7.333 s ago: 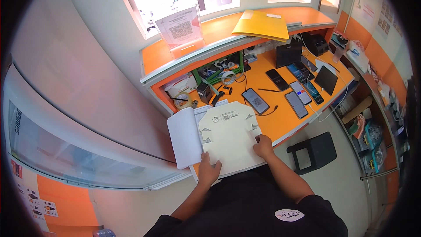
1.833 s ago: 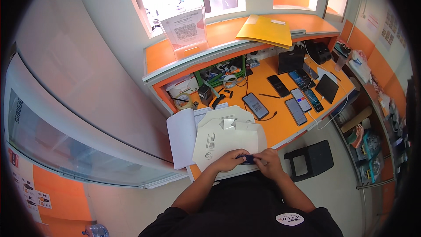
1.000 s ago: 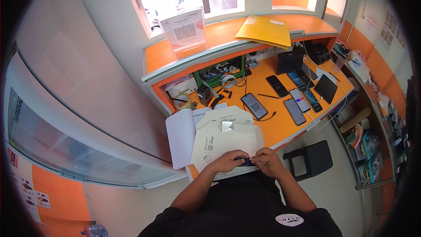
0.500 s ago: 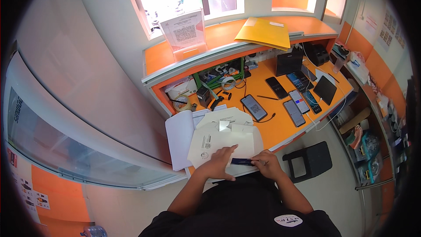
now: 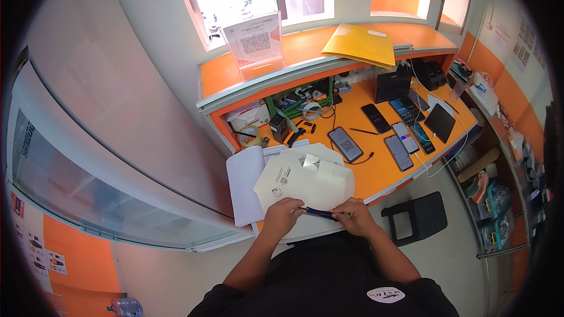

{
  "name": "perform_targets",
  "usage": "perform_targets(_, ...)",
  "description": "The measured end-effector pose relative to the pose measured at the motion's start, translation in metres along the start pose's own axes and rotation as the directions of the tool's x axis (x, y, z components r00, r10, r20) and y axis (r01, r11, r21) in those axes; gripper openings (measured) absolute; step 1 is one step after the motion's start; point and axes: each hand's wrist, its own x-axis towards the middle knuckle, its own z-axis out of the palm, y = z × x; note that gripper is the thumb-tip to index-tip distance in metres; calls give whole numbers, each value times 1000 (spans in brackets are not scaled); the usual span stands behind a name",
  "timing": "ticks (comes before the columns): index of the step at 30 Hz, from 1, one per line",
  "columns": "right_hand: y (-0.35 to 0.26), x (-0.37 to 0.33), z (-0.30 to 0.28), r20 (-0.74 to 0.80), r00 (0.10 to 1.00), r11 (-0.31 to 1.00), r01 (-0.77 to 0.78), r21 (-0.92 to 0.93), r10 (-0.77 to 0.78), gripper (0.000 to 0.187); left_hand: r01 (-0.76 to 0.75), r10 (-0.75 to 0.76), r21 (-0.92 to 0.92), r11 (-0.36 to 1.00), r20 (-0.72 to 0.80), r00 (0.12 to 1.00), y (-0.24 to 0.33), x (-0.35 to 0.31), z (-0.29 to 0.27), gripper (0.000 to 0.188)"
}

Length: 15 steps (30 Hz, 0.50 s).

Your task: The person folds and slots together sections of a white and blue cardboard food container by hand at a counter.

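A round white flat device [image 5: 305, 183] lies on the orange desk [image 5: 376, 167] right in front of me, with small white pieces of tape or card on its top. My left hand [image 5: 281, 216] and my right hand [image 5: 354, 216] meet at its near edge. Between them they hold a dark blue slim tool [image 5: 320, 213], lying sideways across the device's rim. An open white booklet [image 5: 245, 183] lies under the device on the left.
Several phones [image 5: 399, 141] and a tablet [image 5: 439, 122] lie on the right of the desk. A green tray of tools [image 5: 299, 97], a tape roll [image 5: 251, 136], a yellow envelope [image 5: 361, 46] on the upper ledge, and a black stool [image 5: 418, 218] at lower right.
The white device has been turned and shifted a little on the desk. My hands came together at its near edge and took hold of the dark tool, which now lies stretched between them.
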Motion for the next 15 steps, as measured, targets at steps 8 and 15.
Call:
perform_targets(8, -11, 1, 3, -190, 976, 994, -106, 3, 105, 17, 164, -187, -156, 974, -147, 971, 2, -2, 7, 26)
perform_targets(15, -10, 1, 11, -222, 971, 996, -85, 23, 88, 19, 85, -117, -261, 962, -110, 987, -3, -5, 5, 28)
